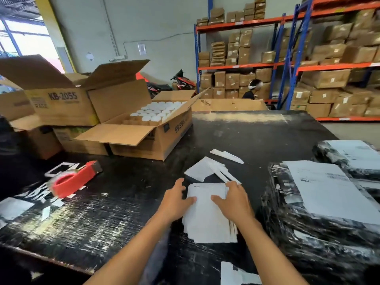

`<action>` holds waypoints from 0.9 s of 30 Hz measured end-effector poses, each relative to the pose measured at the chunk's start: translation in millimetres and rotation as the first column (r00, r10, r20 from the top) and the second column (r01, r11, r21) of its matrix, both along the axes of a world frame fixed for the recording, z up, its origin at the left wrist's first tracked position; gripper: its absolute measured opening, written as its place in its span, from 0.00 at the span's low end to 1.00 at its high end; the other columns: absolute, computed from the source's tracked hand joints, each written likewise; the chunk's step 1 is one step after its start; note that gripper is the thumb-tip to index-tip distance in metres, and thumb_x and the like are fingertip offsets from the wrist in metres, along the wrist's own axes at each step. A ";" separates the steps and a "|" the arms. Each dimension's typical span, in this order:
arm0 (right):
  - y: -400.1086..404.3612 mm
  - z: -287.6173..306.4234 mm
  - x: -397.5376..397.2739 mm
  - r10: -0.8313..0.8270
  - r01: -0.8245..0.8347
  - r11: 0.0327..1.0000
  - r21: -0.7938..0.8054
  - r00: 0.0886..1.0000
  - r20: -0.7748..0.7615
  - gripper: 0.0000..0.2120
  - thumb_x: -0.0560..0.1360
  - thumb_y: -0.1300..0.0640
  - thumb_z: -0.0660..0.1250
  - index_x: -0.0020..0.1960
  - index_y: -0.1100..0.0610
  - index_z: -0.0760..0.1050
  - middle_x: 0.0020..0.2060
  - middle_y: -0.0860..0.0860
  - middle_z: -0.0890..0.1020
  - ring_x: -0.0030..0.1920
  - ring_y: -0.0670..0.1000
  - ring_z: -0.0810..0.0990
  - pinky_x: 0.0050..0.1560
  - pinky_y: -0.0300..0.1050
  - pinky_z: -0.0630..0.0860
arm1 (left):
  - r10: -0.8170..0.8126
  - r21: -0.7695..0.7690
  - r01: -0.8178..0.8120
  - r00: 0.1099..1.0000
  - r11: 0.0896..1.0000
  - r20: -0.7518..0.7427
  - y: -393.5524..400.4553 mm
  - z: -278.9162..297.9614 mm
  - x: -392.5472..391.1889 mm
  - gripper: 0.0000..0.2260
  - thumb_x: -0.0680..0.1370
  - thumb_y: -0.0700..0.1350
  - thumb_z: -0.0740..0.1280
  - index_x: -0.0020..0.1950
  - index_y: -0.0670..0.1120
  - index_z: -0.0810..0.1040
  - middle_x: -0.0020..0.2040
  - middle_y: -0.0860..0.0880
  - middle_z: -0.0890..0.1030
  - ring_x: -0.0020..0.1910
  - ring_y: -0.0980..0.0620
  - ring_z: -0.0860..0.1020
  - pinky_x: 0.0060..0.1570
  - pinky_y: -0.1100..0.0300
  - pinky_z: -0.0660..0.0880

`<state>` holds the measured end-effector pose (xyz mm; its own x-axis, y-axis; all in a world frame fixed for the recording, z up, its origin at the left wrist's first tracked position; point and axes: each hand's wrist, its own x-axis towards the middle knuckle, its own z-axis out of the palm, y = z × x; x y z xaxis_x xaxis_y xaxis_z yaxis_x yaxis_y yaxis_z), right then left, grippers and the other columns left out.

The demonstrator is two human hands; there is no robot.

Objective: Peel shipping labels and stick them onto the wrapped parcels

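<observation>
A stack of white shipping labels (pixel 207 221) lies on the black table (pixel 127 194) in front of me. My left hand (pixel 176 199) rests on the stack's left edge, thumb on the paper. On the right edge sits my right hand (pixel 233 199), fingertips at the top right corner and thumb on the sheet. Neither hand has lifted a label. Two parcels wrapped in black film lie to the right: the near parcel (pixel 287 229) carries a white label (pixel 327 190), the far parcel (pixel 349 157) also has one.
Peeled backing strips (pixel 213 168) lie just beyond the stack. A red tape dispenser (pixel 76 178) sits to the left. Open cardboard boxes (pixel 144 128), one holding several white-capped items, stand at the back left. Racks of cartons and a person are behind.
</observation>
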<state>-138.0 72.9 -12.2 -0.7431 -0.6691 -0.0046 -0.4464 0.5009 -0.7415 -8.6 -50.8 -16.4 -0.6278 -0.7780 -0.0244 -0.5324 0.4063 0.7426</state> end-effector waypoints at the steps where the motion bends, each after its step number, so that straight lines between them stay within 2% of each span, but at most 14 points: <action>1: 0.3 -3.6 -0.1 -0.019 0.019 1.000 0.002 0.999 0.030 0.29 0.71 0.45 0.70 0.65 0.58 0.67 0.59 0.55 0.73 0.59 0.56 0.74 0.51 0.47 0.73 | -0.027 0.007 0.027 1.000 1.000 0.000 -2.3 -2.7 -0.5 0.35 0.75 0.48 0.70 0.77 0.47 0.55 0.70 0.45 0.70 0.67 0.47 0.71 0.61 0.55 0.70; 4: 0.0 -8.2 -1.9 -0.075 0.083 0.995 -0.050 0.987 0.144 0.28 0.70 0.48 0.73 0.63 0.59 0.70 0.51 0.53 0.76 0.51 0.53 0.76 0.45 0.42 0.71 | -0.092 0.029 0.093 0.995 0.995 -0.039 -8.7 -8.0 -2.3 0.34 0.76 0.47 0.69 0.77 0.47 0.55 0.69 0.46 0.72 0.67 0.48 0.71 0.61 0.55 0.71; 6: -1.4 -8.3 -2.6 -0.116 0.137 0.986 -0.090 0.971 0.211 0.26 0.68 0.51 0.75 0.61 0.58 0.72 0.48 0.53 0.78 0.47 0.51 0.77 0.42 0.41 0.72 | -0.130 0.023 0.131 0.990 0.991 -0.046 -12.6 -10.4 -2.4 0.34 0.76 0.47 0.69 0.77 0.47 0.54 0.68 0.47 0.73 0.66 0.48 0.72 0.57 0.60 0.71; 10: -3.1 -11.1 -2.7 -0.190 0.232 0.968 -0.099 0.930 0.316 0.21 0.66 0.55 0.77 0.57 0.59 0.76 0.48 0.55 0.81 0.47 0.55 0.81 0.51 0.51 0.79 | -0.180 0.015 0.180 0.983 0.984 -0.038 -17.6 -16.4 -1.9 0.32 0.76 0.48 0.69 0.75 0.47 0.56 0.66 0.48 0.75 0.62 0.48 0.75 0.52 0.59 0.72; 12: -2.5 -11.3 -4.0 -0.224 0.271 0.957 -0.104 0.916 0.332 0.18 0.66 0.57 0.77 0.54 0.59 0.78 0.46 0.54 0.83 0.46 0.55 0.83 0.51 0.52 0.80 | -0.210 0.011 0.211 0.977 0.978 -0.021 -19.8 -16.6 -1.8 0.31 0.75 0.49 0.69 0.73 0.47 0.58 0.66 0.49 0.75 0.62 0.48 0.75 0.51 0.59 0.72; 16: 0.4 -8.7 -6.7 -0.256 0.304 0.944 -0.128 0.920 0.296 0.08 0.67 0.60 0.76 0.42 0.55 0.78 0.37 0.50 0.83 0.41 0.52 0.83 0.43 0.46 0.79 | -0.261 0.012 0.261 0.965 0.965 -0.001 -23.9 -15.9 -0.4 0.28 0.75 0.50 0.69 0.71 0.48 0.60 0.66 0.49 0.74 0.61 0.48 0.75 0.51 0.58 0.73; 18: 3.1 -6.4 -6.7 -0.249 0.290 0.949 -0.126 0.931 0.268 0.06 0.69 0.61 0.74 0.41 0.53 0.78 0.38 0.51 0.84 0.41 0.53 0.83 0.43 0.47 0.79 | -0.273 0.001 0.273 0.962 0.962 0.025 -24.2 -14.4 0.4 0.27 0.75 0.51 0.69 0.69 0.48 0.62 0.66 0.48 0.74 0.59 0.48 0.76 0.51 0.57 0.73; 20: 7.0 -4.2 -6.6 -0.248 0.275 0.956 -0.101 0.943 0.221 0.04 0.71 0.61 0.70 0.44 0.55 0.80 0.40 0.52 0.85 0.42 0.54 0.83 0.45 0.47 0.78 | -0.284 -0.015 0.285 0.957 0.958 0.058 -23.6 -12.1 0.5 0.26 0.75 0.52 0.68 0.68 0.48 0.62 0.65 0.47 0.74 0.59 0.47 0.76 0.51 0.56 0.74; 23: 12.0 -3.0 -5.4 -0.227 0.237 0.969 -0.065 0.964 0.141 0.08 0.73 0.61 0.64 0.50 0.55 0.79 0.43 0.52 0.85 0.45 0.54 0.81 0.45 0.47 0.76 | -0.301 -0.010 0.302 0.951 0.953 0.076 -22.6 -7.1 0.0 0.26 0.75 0.50 0.68 0.69 0.48 0.61 0.65 0.47 0.74 0.59 0.47 0.76 0.53 0.53 0.76; 24: 13.3 -3.6 -4.7 -0.219 0.229 0.971 -0.065 0.967 0.129 0.10 0.75 0.60 0.63 0.54 0.55 0.78 0.46 0.53 0.84 0.47 0.54 0.81 0.46 0.47 0.75 | -0.304 -0.007 0.306 0.949 0.952 0.087 -22.4 -5.4 -0.1 0.26 0.75 0.50 0.68 0.69 0.47 0.61 0.65 0.47 0.74 0.59 0.47 0.76 0.53 0.53 0.76; 27: 15.9 -5.1 -3.1 -0.238 0.247 0.965 -0.090 0.966 0.106 0.21 0.79 0.59 0.61 0.71 0.59 0.66 0.51 0.56 0.83 0.54 0.56 0.78 0.49 0.45 0.70 | -0.305 -0.001 0.308 0.945 0.952 0.117 -22.4 -1.5 0.1 0.28 0.75 0.51 0.68 0.70 0.47 0.60 0.66 0.47 0.74 0.59 0.47 0.76 0.51 0.55 0.75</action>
